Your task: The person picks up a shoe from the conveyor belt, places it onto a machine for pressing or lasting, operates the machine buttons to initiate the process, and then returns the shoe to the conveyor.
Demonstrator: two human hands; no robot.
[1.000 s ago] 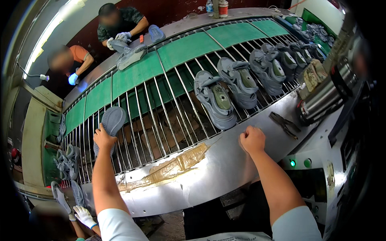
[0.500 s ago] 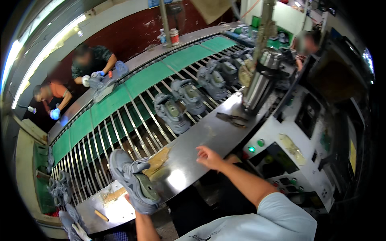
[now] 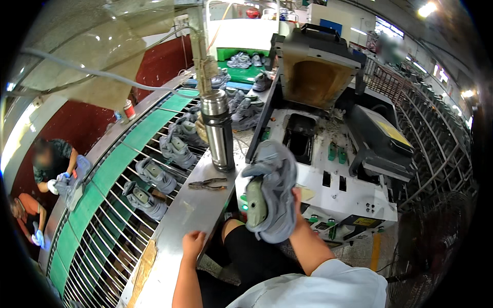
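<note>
A grey sneaker [image 3: 275, 197] with a light green last inside it is raised in front of the machine. My right hand [image 3: 297, 214] grips it from the right, most of the fingers hidden behind the shoe. My left hand [image 3: 193, 243], loosely curled with nothing visible in it, is over the edge of the metal ledge [image 3: 191, 209]. Beyond that hand a pair of pliers [image 3: 208, 183] lies on the ledge, beside a tall steel flask [image 3: 220, 136]. The white machine [image 3: 313, 175] has a dark recess [image 3: 300, 133] on top, and its padded lid [image 3: 314, 77] is raised.
Several grey sneakers [image 3: 146, 200] stand along the metal roller conveyor [image 3: 110, 233], which has a green belt [image 3: 105, 179] on its far side. Across it, a person [image 3: 56, 164] wearing gloves handles a shoe; another person [image 3: 28, 218] is nearby. Racks [image 3: 436, 128] stand at the right.
The sneaker has passed from my left hand to my right and moved over to the machine's front. My left hand has drawn back to the ledge. The view has turned right.
</note>
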